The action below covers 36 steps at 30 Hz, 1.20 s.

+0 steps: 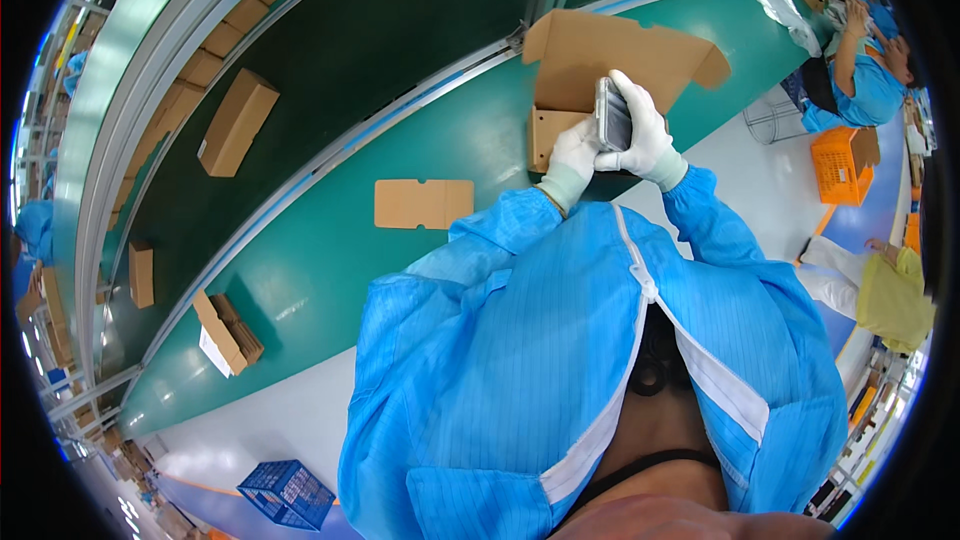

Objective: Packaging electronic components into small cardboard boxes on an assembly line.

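Both my hands wear white gloves and meet over an open brown cardboard box [625, 45] at the table's edge. My right hand [650, 140] is wrapped round a flat grey-and-silver slab-shaped object [617, 120], thumb below and fingers over its top end. It may be a small stack of thin devices; I cannot make out its exact kind. My left hand [574, 155] closes on the lower left edge of the same object. The box's lid flap is folded back, away from me, and my hands hide much of its inside.
A flat cardboard insert [424, 204] lies on the green table [330, 250] left of my hands. Farther left stands a small open carton [228, 332]. Boxes [238, 122] sit on the dark conveyor beyond a metal rail. A person in blue [862, 90] works at the right, near an orange crate [840, 168].
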Each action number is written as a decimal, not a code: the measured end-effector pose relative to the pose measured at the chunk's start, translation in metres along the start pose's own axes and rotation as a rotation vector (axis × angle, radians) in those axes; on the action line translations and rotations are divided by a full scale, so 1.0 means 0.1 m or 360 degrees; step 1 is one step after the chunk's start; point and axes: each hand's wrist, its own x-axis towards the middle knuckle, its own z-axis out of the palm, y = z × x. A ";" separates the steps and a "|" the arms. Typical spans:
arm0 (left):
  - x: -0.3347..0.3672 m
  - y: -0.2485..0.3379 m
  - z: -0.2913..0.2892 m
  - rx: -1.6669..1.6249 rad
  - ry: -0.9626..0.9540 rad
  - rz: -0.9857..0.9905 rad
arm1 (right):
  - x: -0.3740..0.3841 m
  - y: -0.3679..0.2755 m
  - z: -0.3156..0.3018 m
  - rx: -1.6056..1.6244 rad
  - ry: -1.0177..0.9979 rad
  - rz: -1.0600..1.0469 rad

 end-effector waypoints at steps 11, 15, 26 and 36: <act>-0.48 -0.20 -0.08 -0.1838 -0.0527 -0.0552 | 0.07 0.04 0.22 -0.0249 -0.0292 -0.0333; -0.90 0.05 -0.16 -0.0801 -0.0333 -0.0865 | -0.02 0.24 0.29 -0.0597 -0.0365 -0.0565; -2.41 0.45 -1.02 0.0298 0.1438 -0.0089 | -0.10 -0.59 0.39 -0.0603 -0.0053 -0.0712; -3.98 1.85 -3.27 0.1766 0.3467 0.0098 | -0.04 -1.14 1.79 -0.0521 -0.0568 -0.0564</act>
